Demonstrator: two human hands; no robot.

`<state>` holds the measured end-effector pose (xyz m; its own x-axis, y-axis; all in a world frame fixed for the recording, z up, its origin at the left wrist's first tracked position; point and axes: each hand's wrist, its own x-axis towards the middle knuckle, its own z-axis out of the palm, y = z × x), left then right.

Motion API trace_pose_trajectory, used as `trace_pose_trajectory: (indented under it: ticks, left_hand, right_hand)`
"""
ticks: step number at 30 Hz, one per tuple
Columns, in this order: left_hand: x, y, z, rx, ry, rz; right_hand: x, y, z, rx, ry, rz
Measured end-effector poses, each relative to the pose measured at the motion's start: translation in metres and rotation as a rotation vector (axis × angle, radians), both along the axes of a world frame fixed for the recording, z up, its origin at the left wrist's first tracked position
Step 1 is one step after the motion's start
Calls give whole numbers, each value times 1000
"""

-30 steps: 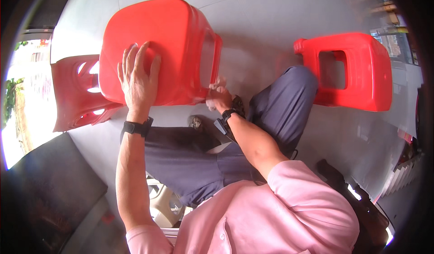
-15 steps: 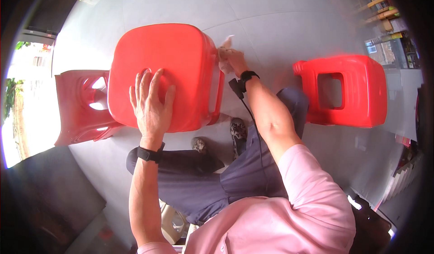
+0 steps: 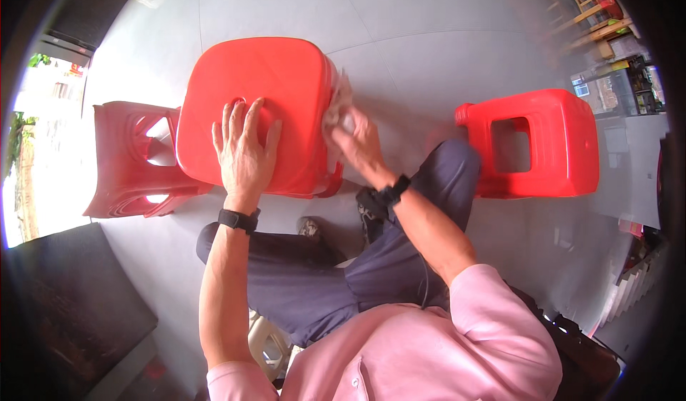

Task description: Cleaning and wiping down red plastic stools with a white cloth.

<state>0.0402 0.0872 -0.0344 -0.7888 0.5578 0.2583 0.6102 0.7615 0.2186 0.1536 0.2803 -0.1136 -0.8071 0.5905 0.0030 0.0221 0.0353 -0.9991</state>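
Our right hand point(image 3: 361, 139), curled around a blurred pale cloth point(image 3: 340, 109), is sitting nearer six o'clock than a moment ago, so the cloth is apparently working down the three-o'clock side of the red stool point(image 3: 254, 69) at ten o'clock; our left hand point(image 3: 245, 157) is spreading flat on top, gripping nothing; we are reading no lettering

Left hand point(image 3: 245, 162) palm down, fingers point(image 3: 251, 119) spread, thumb point(image 3: 273, 140) held apart, left forearm point(image 3: 225, 287) extended nearly straight ahead, right hand point(image 3: 363, 144) partly blurred with fingers bent, right forearm point(image 3: 432, 229) slanting inward, knees point(image 3: 461, 164) bent and apart
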Motion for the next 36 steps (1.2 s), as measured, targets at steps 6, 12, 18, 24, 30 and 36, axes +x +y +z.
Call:
trace_pose_trajectory:
  ticks: [6, 12, 18, 24, 30, 36]
  left_hand:
    - [-1, -9, -5, 20, 33, 3]
    - [-3, -2, -12, 20, 14, 13]
    - [-2, -7, -5, -6, 12, 7]
    - [-3, -4, -12, 35, 26, 9]
    - [-2, -13, -4, 68, 25, 12]
    - [-1, 8, -13, 79, -2, 1]
  right_hand:
    - [16, -4, 34, -333, 79, -70]
    - [-70, 14, 55, -237, 45, -5]
    - [-13, -69, 25, 220, 193, -154]
    - [73, -90, -24, 183, 65, -27]
    - [-10, 20, 54, -411, 220, -247]
    - [-82, 81, -17, 224, -215, -55]
